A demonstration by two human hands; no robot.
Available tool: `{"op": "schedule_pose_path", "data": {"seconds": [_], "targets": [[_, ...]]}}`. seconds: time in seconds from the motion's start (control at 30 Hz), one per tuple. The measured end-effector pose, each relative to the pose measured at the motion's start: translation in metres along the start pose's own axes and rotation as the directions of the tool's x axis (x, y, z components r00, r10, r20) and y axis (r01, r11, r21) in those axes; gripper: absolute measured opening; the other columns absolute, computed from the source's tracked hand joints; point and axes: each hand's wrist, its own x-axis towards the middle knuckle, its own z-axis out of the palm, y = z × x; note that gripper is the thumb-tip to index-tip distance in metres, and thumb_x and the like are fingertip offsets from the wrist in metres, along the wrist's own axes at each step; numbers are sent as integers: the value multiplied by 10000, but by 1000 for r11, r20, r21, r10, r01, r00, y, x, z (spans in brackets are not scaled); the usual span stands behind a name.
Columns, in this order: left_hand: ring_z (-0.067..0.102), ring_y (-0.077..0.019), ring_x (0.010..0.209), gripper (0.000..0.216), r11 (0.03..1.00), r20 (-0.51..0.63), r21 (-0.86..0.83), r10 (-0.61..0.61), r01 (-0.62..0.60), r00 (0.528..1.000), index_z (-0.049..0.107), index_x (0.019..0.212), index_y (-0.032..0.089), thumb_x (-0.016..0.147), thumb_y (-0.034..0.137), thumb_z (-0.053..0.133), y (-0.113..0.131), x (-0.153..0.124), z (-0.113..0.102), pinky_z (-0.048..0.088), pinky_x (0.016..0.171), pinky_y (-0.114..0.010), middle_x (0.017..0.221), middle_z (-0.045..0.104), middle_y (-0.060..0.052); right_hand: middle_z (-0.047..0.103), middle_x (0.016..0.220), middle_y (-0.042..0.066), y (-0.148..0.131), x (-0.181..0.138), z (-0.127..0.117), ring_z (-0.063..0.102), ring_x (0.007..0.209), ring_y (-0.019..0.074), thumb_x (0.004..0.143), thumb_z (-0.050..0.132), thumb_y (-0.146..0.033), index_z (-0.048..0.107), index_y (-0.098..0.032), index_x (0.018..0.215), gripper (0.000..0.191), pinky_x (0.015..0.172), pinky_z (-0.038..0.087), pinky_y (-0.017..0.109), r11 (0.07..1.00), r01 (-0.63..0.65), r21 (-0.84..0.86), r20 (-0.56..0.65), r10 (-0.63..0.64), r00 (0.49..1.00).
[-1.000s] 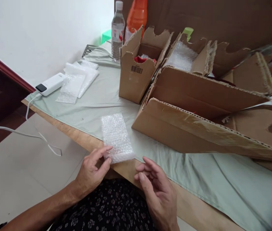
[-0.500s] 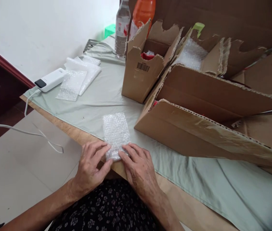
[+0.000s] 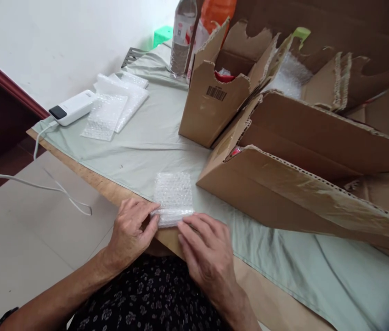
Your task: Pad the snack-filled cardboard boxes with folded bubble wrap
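Several cardboard boxes (image 3: 249,193) (bubble wrap (image 3: 290,76) inside one) near the folded sheet (image 3: 173,191)

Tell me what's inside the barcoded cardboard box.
In the barcoded cardboard box, something red shows above the notched front wall, with whitish material by it. That wall hides everything lower, including the bottom.

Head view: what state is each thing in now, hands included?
Bubble wrap: near end turned over, far part flat
Left hand: touching the turned end, left side
Right hand: touching the turned end, right side
Other bubble-wrap sheets: overlapping, flat
White device: cable attached
Clear bottle: upright
Orange bottle: upright
Cardboard boxes: open-topped
Cloth: wrinkled
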Motion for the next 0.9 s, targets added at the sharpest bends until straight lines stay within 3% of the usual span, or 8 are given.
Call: {"op": "schedule_pose_path", "data": {"seconds": [0.13, 0.27, 0.43, 0.57, 0.7, 0.8, 0.9], "targets": [[649, -261, 978, 183, 999, -22, 34, 25, -24, 999, 668, 1160, 162, 985, 211, 647, -4, -4, -4, 497, 874, -433, 1060, 715, -109, 757, 1215, 74, 2, 1, 10, 617, 1209, 271, 1012, 539, -102, 673, -194, 1213, 258, 962, 445, 413, 999, 30, -10, 77, -29, 997], [605, -311, 1181, 329, 982, 13, -116, 150, -147, 989, 620, 1267, 133, 949, 186, 685, -3, -12, -13, 458, 1054, -518, 1159, 694, -147, 769, 1016, 35, 1, 6, 7, 654, 1003, 221, 1014, 541, -79, 674, -189, 1098, 192, 913, 439, 382, 993, -21, 112, 82, 11, 997], [627, -224, 1037, 302, 971, 30, -226, 93, -84, 995, 628, 1237, 147, 949, 58, 639, 0, -10, -10, 494, 974, -401, 987, 733, -73, 752, 965, 23, -1, 1, 1, 657, 899, 191, 1033, 524, -109, 665, -211, 1109, 190, 867, 473, 350, 969, -104, 224, 118, 79, 990], [627, -202, 838, 200, 981, 28, -166, 105, -99, 994, 674, 1159, 106, 960, 97, 657, -4, 7, 3, 506, 832, -379, 846, 721, -56, 723, 1157, 102, 0, -6, 3, 642, 1078, 246, 1030, 529, -154, 653, -191, 1195, 209, 918, 478, 394, 995, -99, 15, -28, 99, 995], [639, -227, 775, 140, 991, 59, -61, 124, -120, 991, 708, 1089, 101, 980, 154, 637, -8, 23, 10, 510, 781, -415, 813, 729, -62, 718, 1188, 108, 0, -7, 5, 635, 1108, 273, 1014, 563, -196, 667, -203, 1208, 220, 936, 459, 431, 993, -56, -103, 42, 60, 997], [671, -252, 852, 235, 997, 24, -49, 63, -62, 998, 697, 1166, 81, 1002, 231, 618, -7, 21, 2, 543, 808, -431, 907, 740, -103, 748, 1139, 85, 3, -3, 9, 655, 1080, 260, 1020, 556, -159, 683, -206, 1178, 208, 934, 452, 419, 992, -50, -116, 54, 56, 997], [715, -228, 961, 280, 981, -28, -159, -114, 108, 993, 686, 1239, 116, 1003, 244, 605, -1, 8, -15, 585, 867, -378, 1057, 754, -118, 770, 1065, 59, 8, 0, 9, 680, 1002, 231, 1030, 551, -142, 688, -203, 1146, 190, 914, 462, 392, 995, -103, -4, -29, 103, 994]]}}
